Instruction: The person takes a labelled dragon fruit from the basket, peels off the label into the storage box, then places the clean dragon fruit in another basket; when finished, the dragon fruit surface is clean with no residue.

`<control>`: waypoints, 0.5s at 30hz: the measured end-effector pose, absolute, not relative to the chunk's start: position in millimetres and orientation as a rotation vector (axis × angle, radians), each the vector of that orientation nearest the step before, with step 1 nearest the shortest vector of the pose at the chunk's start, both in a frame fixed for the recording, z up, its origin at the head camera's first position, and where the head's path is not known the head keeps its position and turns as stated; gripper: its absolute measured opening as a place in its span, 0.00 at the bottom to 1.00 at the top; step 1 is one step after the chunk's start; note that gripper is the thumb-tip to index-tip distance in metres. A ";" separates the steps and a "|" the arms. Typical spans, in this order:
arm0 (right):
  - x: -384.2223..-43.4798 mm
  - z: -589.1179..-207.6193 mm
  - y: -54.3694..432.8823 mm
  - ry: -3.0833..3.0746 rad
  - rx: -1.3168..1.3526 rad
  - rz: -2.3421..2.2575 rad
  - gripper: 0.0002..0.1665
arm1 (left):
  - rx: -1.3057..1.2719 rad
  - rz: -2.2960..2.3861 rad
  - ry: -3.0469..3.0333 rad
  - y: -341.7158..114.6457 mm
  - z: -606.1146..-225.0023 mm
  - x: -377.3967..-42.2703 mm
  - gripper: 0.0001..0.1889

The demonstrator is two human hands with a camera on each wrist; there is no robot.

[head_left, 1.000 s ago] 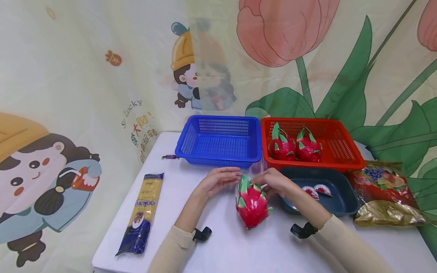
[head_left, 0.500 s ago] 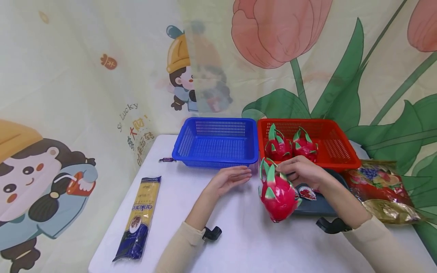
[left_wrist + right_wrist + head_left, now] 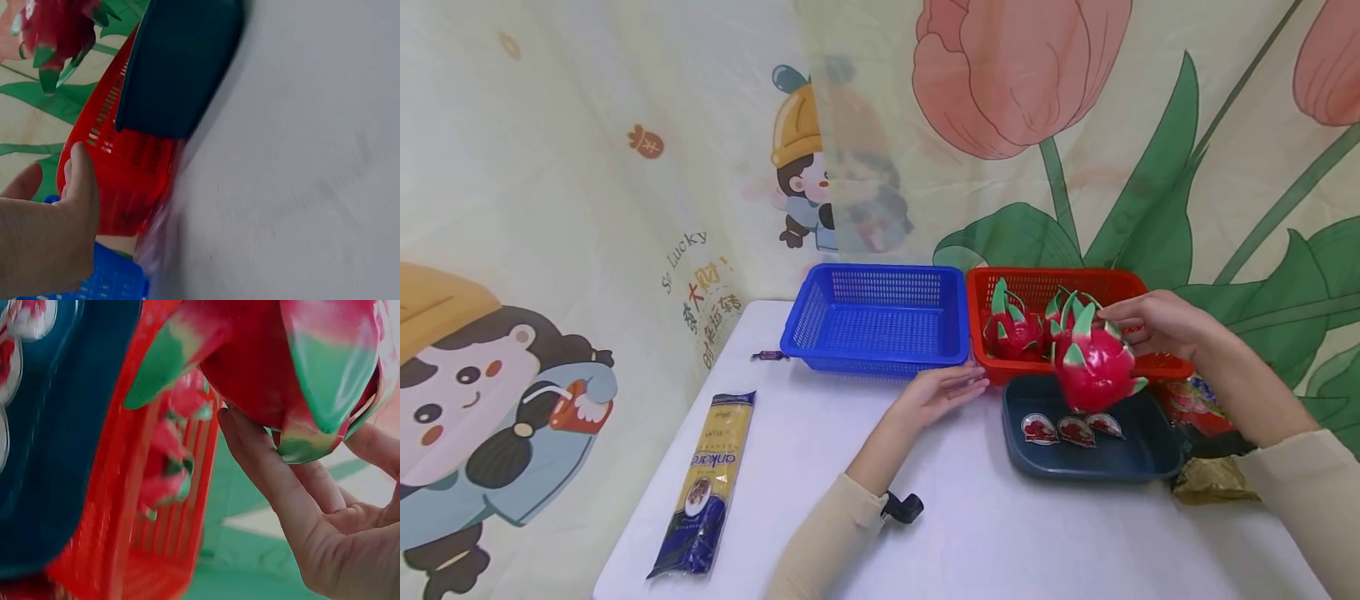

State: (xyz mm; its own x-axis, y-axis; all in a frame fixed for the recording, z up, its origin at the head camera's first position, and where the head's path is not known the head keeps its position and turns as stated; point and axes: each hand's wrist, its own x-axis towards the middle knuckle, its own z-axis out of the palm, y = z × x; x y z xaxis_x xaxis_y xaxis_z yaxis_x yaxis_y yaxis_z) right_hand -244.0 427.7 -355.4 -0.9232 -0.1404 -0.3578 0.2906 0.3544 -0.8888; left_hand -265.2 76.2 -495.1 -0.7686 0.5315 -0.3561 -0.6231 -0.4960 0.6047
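Note:
My right hand (image 3: pixel 1168 329) grips a pink dragon fruit (image 3: pixel 1097 367) with green-tipped scales by its side and top, holding it up over the front of the red basket (image 3: pixel 1150 287). The right wrist view shows the fingers (image 3: pixel 269 469) under the scales of the fruit. Two more dragon fruits lie in that basket, the left one (image 3: pixel 1013 332) in plain sight and the other mostly hidden behind the held fruit. My left hand (image 3: pixel 936 393) holds nothing, its fingers extended near the front corners of the blue basket (image 3: pixel 880 364) and the red basket.
A dark blue tray (image 3: pixel 1093 477) with several round fruit stickers (image 3: pixel 1077 432) stands before the red basket. A gold-and-red bag (image 3: pixel 1213 481) lies to the right, partly behind my arm. At left are a pasta packet (image 3: pixel 707 483) and a small purple-wrapped candy (image 3: pixel 770 355).
My right hand has lifted the dragon fruit off the table's middle and carried it right and forward to the red basket. The left hand has moved slightly right, away from the fruit.

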 end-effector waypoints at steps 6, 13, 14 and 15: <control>-261.7 -350.2 463.9 2.247 0.163 -1.568 0.15 | -0.253 2.291 0.977 90.3 -496.5 -269.2 0.10; -282.4 -349.3 502.4 2.202 0.199 -1.546 0.18 | -0.302 2.331 0.968 100.2 -502.9 -273.0 0.06; -285.0 -348.8 507.3 2.200 0.209 -1.539 0.19 | -0.308 2.343 0.957 101.4 -504.1 -273.5 0.05; -287.5 -348.2 511.6 2.202 0.218 -1.528 0.20 | -0.308 2.354 0.954 102.4 -505.1 -273.8 0.05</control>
